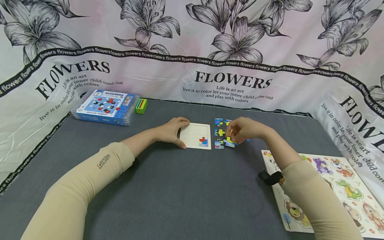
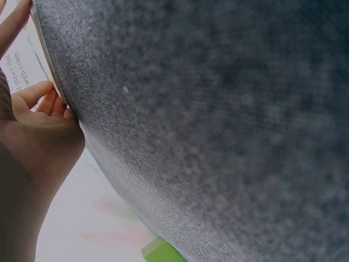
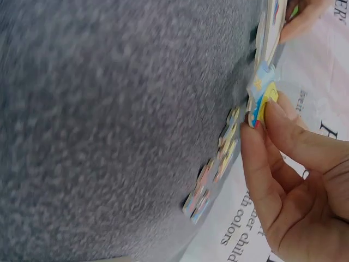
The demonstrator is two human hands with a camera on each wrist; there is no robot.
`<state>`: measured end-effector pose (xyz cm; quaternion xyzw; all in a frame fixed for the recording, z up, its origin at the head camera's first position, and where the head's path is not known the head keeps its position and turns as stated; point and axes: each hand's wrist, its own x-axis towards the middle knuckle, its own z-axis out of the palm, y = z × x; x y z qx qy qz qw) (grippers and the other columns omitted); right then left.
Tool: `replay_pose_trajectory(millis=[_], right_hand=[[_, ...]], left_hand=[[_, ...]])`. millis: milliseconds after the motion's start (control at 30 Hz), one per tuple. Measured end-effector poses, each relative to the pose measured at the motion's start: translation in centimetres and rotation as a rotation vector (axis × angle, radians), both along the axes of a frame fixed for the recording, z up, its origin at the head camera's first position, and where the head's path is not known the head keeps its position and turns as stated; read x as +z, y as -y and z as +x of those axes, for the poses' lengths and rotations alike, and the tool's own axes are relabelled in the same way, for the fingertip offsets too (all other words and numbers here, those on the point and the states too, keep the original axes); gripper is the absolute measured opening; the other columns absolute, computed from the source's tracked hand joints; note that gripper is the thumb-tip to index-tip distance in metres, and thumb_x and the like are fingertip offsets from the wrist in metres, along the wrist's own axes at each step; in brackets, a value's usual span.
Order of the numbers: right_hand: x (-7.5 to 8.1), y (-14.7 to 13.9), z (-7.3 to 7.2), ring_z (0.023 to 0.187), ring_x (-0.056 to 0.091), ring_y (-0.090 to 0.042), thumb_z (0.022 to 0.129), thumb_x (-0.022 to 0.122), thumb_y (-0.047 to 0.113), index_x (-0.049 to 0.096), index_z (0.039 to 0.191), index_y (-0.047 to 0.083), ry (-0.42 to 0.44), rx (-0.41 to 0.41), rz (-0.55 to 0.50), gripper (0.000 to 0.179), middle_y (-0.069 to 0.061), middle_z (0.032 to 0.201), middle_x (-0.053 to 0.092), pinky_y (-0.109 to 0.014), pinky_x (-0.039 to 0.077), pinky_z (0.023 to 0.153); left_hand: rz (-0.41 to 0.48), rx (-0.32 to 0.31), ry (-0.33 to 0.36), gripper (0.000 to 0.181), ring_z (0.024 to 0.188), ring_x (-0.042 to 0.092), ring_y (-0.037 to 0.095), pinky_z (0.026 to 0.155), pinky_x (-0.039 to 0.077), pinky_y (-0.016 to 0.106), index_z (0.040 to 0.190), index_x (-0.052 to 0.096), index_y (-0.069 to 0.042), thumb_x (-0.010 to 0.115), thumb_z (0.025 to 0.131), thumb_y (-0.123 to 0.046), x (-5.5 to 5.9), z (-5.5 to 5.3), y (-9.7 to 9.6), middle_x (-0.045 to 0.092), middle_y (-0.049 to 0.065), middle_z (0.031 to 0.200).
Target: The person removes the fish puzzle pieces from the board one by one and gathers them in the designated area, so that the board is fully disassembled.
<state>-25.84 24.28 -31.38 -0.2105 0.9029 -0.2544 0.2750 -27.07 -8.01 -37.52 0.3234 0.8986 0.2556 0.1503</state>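
Note:
My left hand [image 1: 172, 131] grips the left side of a small pale wooden puzzle tray [image 1: 192, 133], its thumb at the near corner and fingers at the far one. In the tray's near right corner lies a jigsaw piece [image 1: 203, 142] with red and blue on it. Over the loose pieces just right of the tray is my right hand [image 1: 247, 128]. Between thumb and forefinger it pinches a yellow and light-blue jigsaw piece [image 3: 263, 90], tilted up in the right wrist view. Several loose jigsaw pieces [image 1: 219, 132] lie on the grey cloth; the right hand hides some of them.
A clear plastic case with a blue molecule-picture cover [image 1: 105, 106] lies at the back left, beside a small green box [image 1: 141, 106]. Under the right forearm is a large animal picture board [image 1: 349, 173]. A flower-printed curtain [image 1: 168, 73] borders the table's back.

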Motion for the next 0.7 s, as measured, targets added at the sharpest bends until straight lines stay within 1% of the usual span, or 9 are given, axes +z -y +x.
replay_pose_trajectory(millis=[167,267,433,700], right_hand=[[0.04,-0.49,-0.14,0.074,0.059,-0.016,0.088,0.066,0.000,0.067,0.108,0.002,0.066,0.001,-0.009,0.020,-0.010,0.086,0.066,-0.034,0.055,0.071],[-0.19,-0.64,-0.30,0.075,0.061,-0.015,0.088,0.067,0.000,0.068,0.108,0.002,0.074,0.003,0.004,0.020,-0.009,0.085,0.067,-0.033,0.057,0.072],[-0.61,-0.68,-0.41,0.076,0.066,-0.014,0.086,0.068,0.001,0.068,0.107,0.003,0.067,0.011,0.026,0.021,-0.009,0.085,0.071,-0.032,0.058,0.073],[-0.73,-0.46,-0.47,0.075,0.069,-0.014,0.086,0.070,0.003,0.070,0.107,0.007,0.023,0.002,0.071,0.021,-0.007,0.086,0.074,-0.033,0.059,0.071]], left_hand=[[-0.001,0.003,0.003,0.103,0.148,0.025,0.031,0.121,0.027,0.049,0.155,0.030,-0.004,0.085,0.074,-0.036,0.08,0.10,0.07,0.029,0.013,0.159],[-0.006,0.004,0.005,0.103,0.148,0.025,0.030,0.121,0.027,0.049,0.155,0.029,-0.004,0.084,0.074,-0.037,0.09,0.13,0.07,0.029,0.012,0.160],[-0.010,0.004,0.008,0.103,0.148,0.025,0.029,0.121,0.027,0.049,0.155,0.029,-0.005,0.084,0.075,-0.037,0.00,0.08,0.05,0.029,0.011,0.160],[-0.002,0.001,0.003,0.102,0.148,0.025,0.031,0.121,0.027,0.050,0.155,0.030,-0.004,0.084,0.074,-0.036,-0.03,0.00,0.05,0.029,0.013,0.159]])
